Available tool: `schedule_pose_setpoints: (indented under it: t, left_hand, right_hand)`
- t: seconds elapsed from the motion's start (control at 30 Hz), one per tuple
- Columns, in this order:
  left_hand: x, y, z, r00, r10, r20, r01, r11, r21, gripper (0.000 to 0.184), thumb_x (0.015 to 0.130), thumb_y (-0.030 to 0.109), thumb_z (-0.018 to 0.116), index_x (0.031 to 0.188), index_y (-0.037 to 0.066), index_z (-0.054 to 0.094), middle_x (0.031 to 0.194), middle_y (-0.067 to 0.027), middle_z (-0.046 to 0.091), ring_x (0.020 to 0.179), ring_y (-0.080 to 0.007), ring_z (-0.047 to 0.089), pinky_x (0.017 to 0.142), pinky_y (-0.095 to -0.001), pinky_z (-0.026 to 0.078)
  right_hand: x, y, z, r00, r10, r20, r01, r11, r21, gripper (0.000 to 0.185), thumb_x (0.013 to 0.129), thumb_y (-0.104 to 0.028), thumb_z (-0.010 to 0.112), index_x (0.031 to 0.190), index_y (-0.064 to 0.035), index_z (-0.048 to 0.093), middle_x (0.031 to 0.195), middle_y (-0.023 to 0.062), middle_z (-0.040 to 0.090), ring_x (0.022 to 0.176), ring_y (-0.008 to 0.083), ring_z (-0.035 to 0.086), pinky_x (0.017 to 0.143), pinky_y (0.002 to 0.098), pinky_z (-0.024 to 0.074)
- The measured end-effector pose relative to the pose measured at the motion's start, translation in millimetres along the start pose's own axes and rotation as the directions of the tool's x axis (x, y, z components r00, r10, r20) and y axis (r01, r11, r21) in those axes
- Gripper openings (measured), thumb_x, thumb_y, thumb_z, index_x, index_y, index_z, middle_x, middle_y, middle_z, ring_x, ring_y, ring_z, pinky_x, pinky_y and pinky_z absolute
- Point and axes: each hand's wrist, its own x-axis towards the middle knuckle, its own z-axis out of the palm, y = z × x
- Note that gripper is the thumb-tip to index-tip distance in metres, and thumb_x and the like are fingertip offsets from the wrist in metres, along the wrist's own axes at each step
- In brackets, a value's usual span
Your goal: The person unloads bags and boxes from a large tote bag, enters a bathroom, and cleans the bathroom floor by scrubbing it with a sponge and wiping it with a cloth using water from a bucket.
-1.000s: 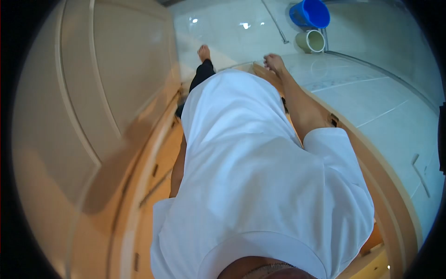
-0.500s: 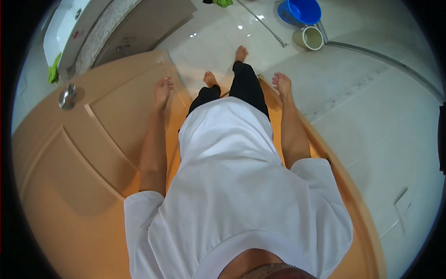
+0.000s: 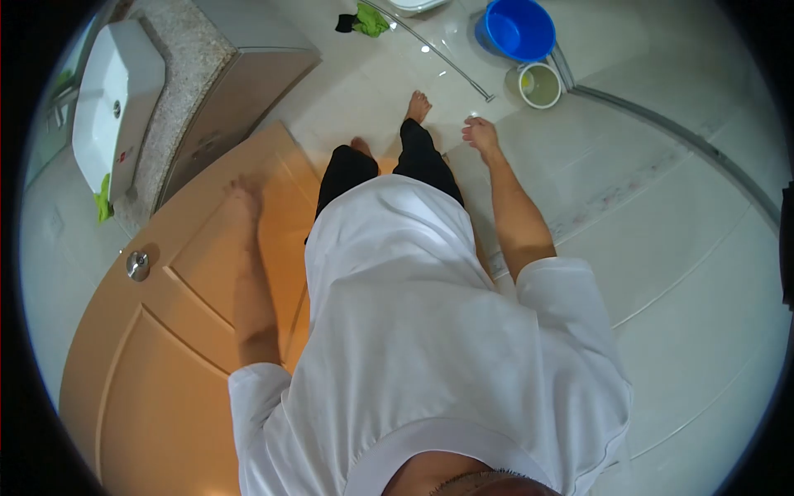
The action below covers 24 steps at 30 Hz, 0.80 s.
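My left hand, blurred by motion, is in front of the tan panelled door, with no object seen in it. Its fingers look spread; whether it touches the door I cannot tell. A round metal knob sits on the door, left of and below that hand in view. My right hand hangs beside the tiled wall, fingers loosely bent and apart, holding nothing. Below it, a long thin metal pole is seen over the wet floor, its end close to the hand in view.
A blue bucket and a smaller pale bucket stand ahead on the right. A green cloth lies near the pole. To the left, a white sink stands on a granite counter, with another green cloth at its edge.
My body has moved forward through the doorway, and more of the sink and counter shows. My left hand has swung outward and back; my right hand has moved slightly forward.
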Motion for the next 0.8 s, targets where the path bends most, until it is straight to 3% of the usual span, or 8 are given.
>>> schedule_pose_setpoints:
  t: [0.1,0.2,0.3,0.4,0.5,0.6,0.77,0.8]
  left_hand:
    - [5,-69,-31,0.975,-0.080,-0.208,0.153,0.921,0.359,0.058,0.091,0.034,0.063,0.138,0.001,0.057,0.140,-0.0217,0.058,0.138,-0.0404,0.047,0.110,-0.0578,0.039]
    - [12,-116,-50,0.970,-0.086,-0.229,0.196,0.831,0.520,0.062,0.093,0.039,0.058,0.141,0.000,0.055,0.145,-0.0220,0.053,0.142,-0.0410,0.041,0.113,-0.0626,0.032]
    - [21,-130,-57,0.964,-0.262,-0.045,0.239,0.779,0.580,0.064,0.094,0.042,0.054,0.144,0.000,0.053,0.151,-0.0211,0.048,0.147,-0.0390,0.034,0.116,-0.0631,0.027]
    - [26,-143,-38,0.972,-0.191,-0.135,0.234,0.765,0.600,0.063,0.095,0.041,0.053,0.145,0.002,0.054,0.151,-0.0185,0.047,0.148,-0.0368,0.031,0.116,-0.0608,0.027]
    - [51,-188,-16,0.953,-0.012,-0.302,0.233,0.665,0.710,0.051,0.098,0.035,0.051,0.139,0.006,0.058,0.141,-0.0157,0.056,0.137,-0.0363,0.045,0.114,-0.0594,0.030]
    - [75,-226,-7,0.956,-0.288,-0.057,0.255,0.716,0.650,0.039,0.100,0.030,0.046,0.128,0.009,0.064,0.126,-0.0113,0.066,0.118,-0.0340,0.059,0.112,-0.0585,0.032]
    - [87,-226,-9,0.954,-0.275,-0.124,0.280,0.659,0.698,0.030,0.099,0.024,0.050,0.116,0.016,0.074,0.111,-0.0125,0.071,0.106,-0.0306,0.064,0.100,-0.0513,0.040]
    - [91,-212,-30,0.942,-0.323,-0.092,0.302,0.695,0.652,0.037,0.101,0.034,0.046,0.117,0.014,0.073,0.114,-0.0136,0.071,0.107,-0.0325,0.063,0.099,-0.0514,0.039]
  right_hand:
    - [36,-35,-43,0.994,-0.101,-0.032,0.100,0.994,-0.035,0.034,0.096,-0.020,0.048,0.122,-0.0101,0.068,0.100,0.0076,0.073,0.084,0.0164,0.068,0.074,0.0333,0.0509]
    - [39,-89,-75,0.985,-0.132,-0.111,0.134,0.991,0.012,0.034,0.096,-0.022,0.050,0.122,-0.0095,0.068,0.103,0.0080,0.073,0.086,0.0168,0.068,0.075,0.0329,0.0506]
    - [33,-121,-88,0.978,-0.124,-0.167,0.125,0.992,-0.003,0.033,0.096,-0.023,0.052,0.121,-0.0090,0.068,0.101,0.0077,0.073,0.085,0.0165,0.068,0.074,0.0322,0.0505]
    - [38,-112,-113,0.975,-0.158,-0.155,0.144,0.985,-0.093,0.032,0.097,-0.025,0.054,0.119,-0.0088,0.068,0.098,0.0070,0.072,0.083,0.0160,0.068,0.071,0.0309,0.0506]
    - [34,-86,-111,0.974,-0.155,-0.165,0.138,0.985,-0.106,0.031,0.098,-0.030,0.054,0.119,-0.0110,0.068,0.098,0.0051,0.073,0.079,0.0155,0.067,0.067,0.0291,0.0506]
    - [6,-73,-99,0.996,-0.044,-0.073,0.032,0.986,-0.161,0.033,0.098,-0.033,0.054,0.120,-0.0119,0.068,0.099,0.0056,0.073,0.081,0.0167,0.068,0.069,0.0313,0.0513]
    - [-14,-103,-73,0.994,0.095,-0.057,-0.107,0.956,-0.274,0.039,0.098,-0.036,0.055,0.124,-0.0089,0.066,0.102,0.0082,0.072,0.085,0.0182,0.068,0.075,0.0336,0.0512]
    - [-13,-108,-71,0.996,0.064,-0.064,-0.078,0.965,-0.252,0.039,0.098,-0.036,0.055,0.124,-0.0084,0.066,0.102,0.0083,0.072,0.085,0.0183,0.068,0.076,0.0338,0.0508]
